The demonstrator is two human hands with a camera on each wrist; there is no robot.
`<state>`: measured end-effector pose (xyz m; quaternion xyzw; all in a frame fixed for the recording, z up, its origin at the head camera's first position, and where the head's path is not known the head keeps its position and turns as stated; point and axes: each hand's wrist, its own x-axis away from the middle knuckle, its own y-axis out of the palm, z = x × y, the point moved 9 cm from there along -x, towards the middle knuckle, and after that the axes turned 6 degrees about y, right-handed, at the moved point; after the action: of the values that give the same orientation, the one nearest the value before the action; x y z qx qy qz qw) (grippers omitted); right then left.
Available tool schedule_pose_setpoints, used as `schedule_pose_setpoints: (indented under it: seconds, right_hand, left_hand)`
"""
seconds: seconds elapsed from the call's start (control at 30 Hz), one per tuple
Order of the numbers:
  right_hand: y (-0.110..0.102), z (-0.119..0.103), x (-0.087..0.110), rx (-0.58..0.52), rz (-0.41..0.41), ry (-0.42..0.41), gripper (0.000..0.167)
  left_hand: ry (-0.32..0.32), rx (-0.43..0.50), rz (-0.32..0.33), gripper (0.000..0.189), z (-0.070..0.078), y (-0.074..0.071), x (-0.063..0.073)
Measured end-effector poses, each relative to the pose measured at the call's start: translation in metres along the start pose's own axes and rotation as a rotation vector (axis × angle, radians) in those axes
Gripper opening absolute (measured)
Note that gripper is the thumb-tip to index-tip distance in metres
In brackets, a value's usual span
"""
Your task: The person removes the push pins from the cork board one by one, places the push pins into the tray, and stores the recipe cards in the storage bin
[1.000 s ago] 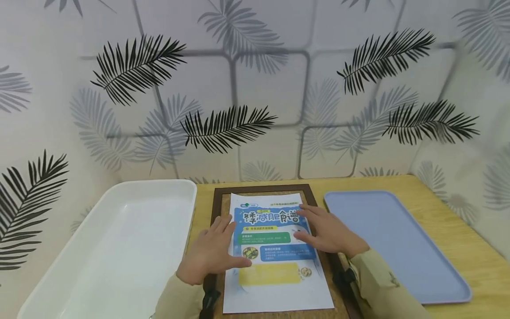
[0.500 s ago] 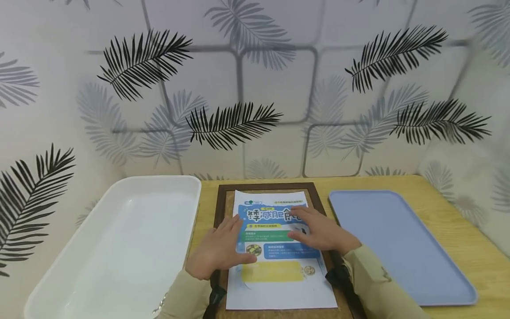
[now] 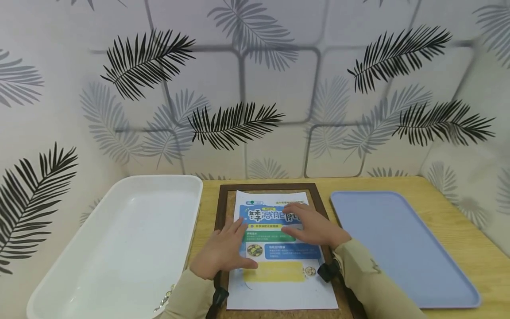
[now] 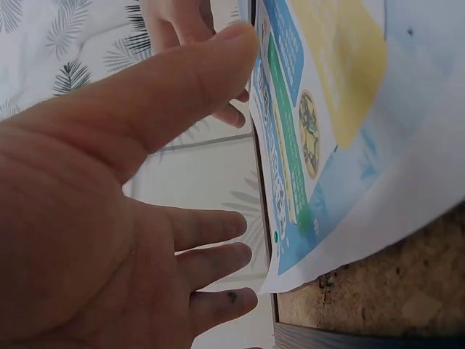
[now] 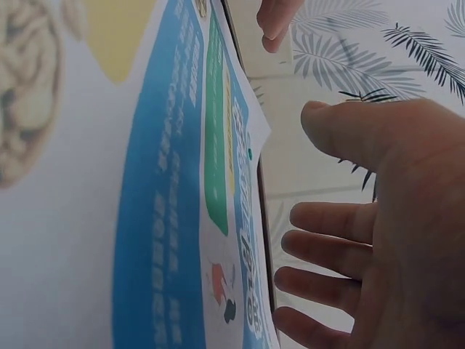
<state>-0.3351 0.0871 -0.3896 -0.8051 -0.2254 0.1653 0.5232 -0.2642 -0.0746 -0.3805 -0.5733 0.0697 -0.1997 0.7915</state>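
Note:
A printed paper poster (image 3: pixel 279 294) with blue, green and yellow blocks lies on a cork board (image 3: pixel 232 199) in a dark brown frame (image 3: pixel 318 204). Over the poster's left side, my left hand (image 3: pixel 223 250) is spread, thumb pointing right. Opposite it, my right hand (image 3: pixel 314 226) hovers above the poster's upper right part and covers some of the title. In both wrist views the fingers look apart from the paper, with nothing held. Near the poster's top left corner shows a small green dot (image 5: pixel 249 154), perhaps a pin head; I cannot tell.
Left of the board stands a deep white tray (image 3: pixel 195 186), with small shiny metal pieces (image 3: pixel 163 299) near its front right. A flat lavender tray (image 3: pixel 398 248) lies on the right of the wooden table (image 3: pixel 422 190). A leaf-patterned wall (image 3: pixel 275 146) rises behind.
My right hand has shifted left over the poster, closer to my left hand. The head view has turned slightly left, and metal pieces in the white tray have come into sight.

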Motion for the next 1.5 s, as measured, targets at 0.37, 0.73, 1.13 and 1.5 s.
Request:
schedule_pose_setpoints:
  seconds: [0.37,0.73,1.13,1.5]
  right_hand:
    - [0.012,-0.007,-0.026,-0.052,-0.002,-0.03,0.038]
    - [0.016,-0.028,-0.047,-0.071,0.045,-0.11,0.03]
    - [0.02,-0.022,-0.071,-0.111,0.079,-0.028,0.024]
    - [0.027,-0.017,-0.1,-0.195,0.137,0.095,0.017]
  left_hand:
    - [0.006,-0.047,-0.017,0.095,-0.004,0.008,-0.006]
    - [-0.016,-0.014,-0.032,0.094,-0.01,0.015,-0.005]
    - [-0.016,-0.022,-0.05,0.096,-0.014,0.024,-0.014]
    - [0.011,-0.012,-0.031,0.095,-0.016,0.02,-0.012]
